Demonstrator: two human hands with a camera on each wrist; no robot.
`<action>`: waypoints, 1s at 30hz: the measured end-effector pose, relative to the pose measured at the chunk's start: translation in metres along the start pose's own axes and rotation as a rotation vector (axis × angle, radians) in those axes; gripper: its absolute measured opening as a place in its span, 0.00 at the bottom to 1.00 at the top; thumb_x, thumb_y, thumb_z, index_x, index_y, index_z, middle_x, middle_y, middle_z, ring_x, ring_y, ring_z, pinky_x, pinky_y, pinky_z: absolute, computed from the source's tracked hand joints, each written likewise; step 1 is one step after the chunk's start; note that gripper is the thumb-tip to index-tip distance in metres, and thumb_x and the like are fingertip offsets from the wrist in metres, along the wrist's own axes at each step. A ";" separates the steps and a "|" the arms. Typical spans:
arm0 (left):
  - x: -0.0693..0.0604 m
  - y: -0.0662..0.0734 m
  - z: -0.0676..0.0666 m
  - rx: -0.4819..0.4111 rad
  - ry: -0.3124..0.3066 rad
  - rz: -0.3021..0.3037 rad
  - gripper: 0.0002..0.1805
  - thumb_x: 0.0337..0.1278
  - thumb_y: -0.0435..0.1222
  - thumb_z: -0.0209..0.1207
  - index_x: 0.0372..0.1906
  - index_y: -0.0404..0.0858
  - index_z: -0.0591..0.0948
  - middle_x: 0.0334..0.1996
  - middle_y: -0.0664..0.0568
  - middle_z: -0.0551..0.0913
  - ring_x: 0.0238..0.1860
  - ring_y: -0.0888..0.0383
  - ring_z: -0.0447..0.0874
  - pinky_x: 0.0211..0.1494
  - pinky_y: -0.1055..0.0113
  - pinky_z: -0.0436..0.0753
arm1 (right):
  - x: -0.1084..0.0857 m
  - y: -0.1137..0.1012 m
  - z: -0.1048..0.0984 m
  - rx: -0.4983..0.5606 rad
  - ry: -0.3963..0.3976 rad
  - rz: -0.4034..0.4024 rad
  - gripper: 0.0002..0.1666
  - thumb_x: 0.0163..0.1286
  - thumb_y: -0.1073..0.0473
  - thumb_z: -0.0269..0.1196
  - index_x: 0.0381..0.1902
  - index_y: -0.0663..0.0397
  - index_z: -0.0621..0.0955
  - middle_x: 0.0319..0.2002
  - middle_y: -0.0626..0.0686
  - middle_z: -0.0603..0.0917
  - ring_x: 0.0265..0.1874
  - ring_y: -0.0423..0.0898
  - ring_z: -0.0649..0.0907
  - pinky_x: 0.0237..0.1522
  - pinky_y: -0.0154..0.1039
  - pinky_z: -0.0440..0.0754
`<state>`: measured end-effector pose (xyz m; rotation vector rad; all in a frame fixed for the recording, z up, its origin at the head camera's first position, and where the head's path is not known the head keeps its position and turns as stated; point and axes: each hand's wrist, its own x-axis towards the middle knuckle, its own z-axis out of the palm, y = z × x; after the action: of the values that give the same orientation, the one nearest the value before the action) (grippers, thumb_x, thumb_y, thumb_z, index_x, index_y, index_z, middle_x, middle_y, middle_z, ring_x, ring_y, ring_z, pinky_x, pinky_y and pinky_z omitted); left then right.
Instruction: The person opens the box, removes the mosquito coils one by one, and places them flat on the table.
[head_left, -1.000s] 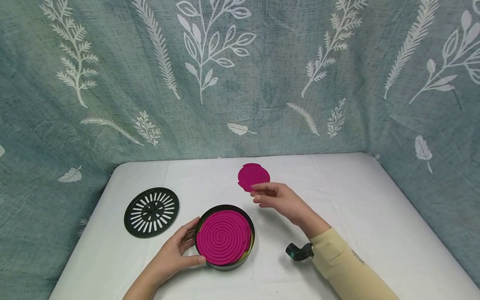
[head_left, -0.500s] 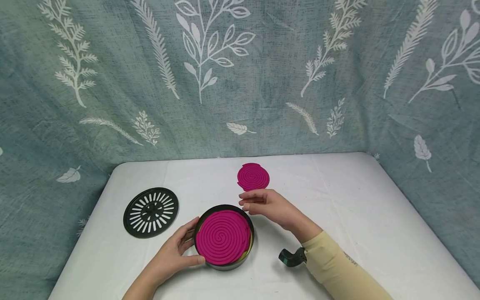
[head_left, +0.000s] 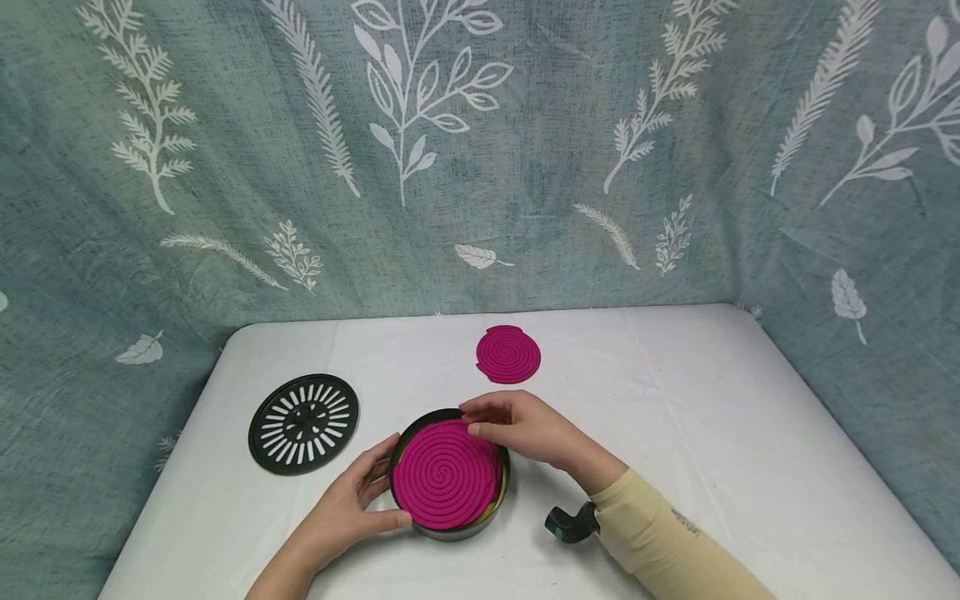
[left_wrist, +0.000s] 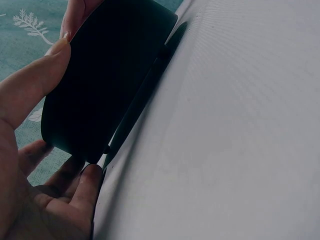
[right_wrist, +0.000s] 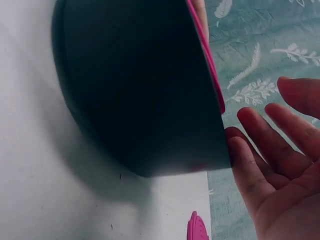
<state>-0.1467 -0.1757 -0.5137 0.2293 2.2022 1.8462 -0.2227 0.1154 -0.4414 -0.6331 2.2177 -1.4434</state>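
A round dark tin (head_left: 448,535) stands at the front middle of the table, holding a large magenta spiral mosquito coil (head_left: 444,477). A yellow-green edge shows beneath the coil at the right. My left hand (head_left: 345,510) grips the tin's left side, thumb at the near rim and fingers around the wall; in the left wrist view the thumb (left_wrist: 37,82) lies along the dark wall. My right hand (head_left: 525,429) is over the far right rim, fingers loosely bent. In the right wrist view one finger (right_wrist: 245,160) meets the rim; the thumb stands apart, with nothing held.
A black slotted round lid (head_left: 303,425) lies left of the tin. Another, smaller-looking magenta coil (head_left: 507,354) lies behind it near the table's back edge. The white table (head_left: 712,400) ends at a green leaf-patterned curtain (head_left: 525,233). A dark device (head_left: 572,523) sits at my right wrist.
My right hand has moved left and nearer, from beside the far coil to the tin's rim. The left hand, tin, coils and lid have stayed in place.
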 end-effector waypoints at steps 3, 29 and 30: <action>0.000 0.001 0.000 0.001 -0.002 0.001 0.58 0.30 0.40 0.82 0.74 0.54 0.64 0.70 0.58 0.66 0.69 0.58 0.65 0.70 0.72 0.70 | 0.001 -0.002 0.004 -0.074 -0.002 -0.016 0.23 0.70 0.52 0.65 0.60 0.53 0.81 0.53 0.48 0.84 0.50 0.39 0.82 0.50 0.35 0.85; 0.000 -0.001 0.000 0.012 -0.006 0.021 0.59 0.29 0.41 0.83 0.74 0.54 0.64 0.70 0.58 0.65 0.69 0.58 0.66 0.70 0.71 0.70 | 0.004 -0.009 0.011 -0.241 -0.058 -0.045 0.26 0.70 0.52 0.64 0.65 0.47 0.77 0.55 0.46 0.83 0.54 0.39 0.81 0.59 0.39 0.81; 0.000 -0.001 0.000 0.013 -0.006 0.020 0.59 0.29 0.41 0.83 0.74 0.54 0.63 0.70 0.58 0.65 0.69 0.58 0.66 0.70 0.71 0.70 | 0.004 -0.009 0.011 -0.228 -0.059 -0.047 0.26 0.71 0.53 0.64 0.65 0.48 0.78 0.55 0.46 0.83 0.54 0.40 0.81 0.59 0.40 0.81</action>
<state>-0.1468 -0.1754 -0.5145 0.2599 2.2162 1.8392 -0.2188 0.1018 -0.4372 -0.7955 2.3544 -1.1861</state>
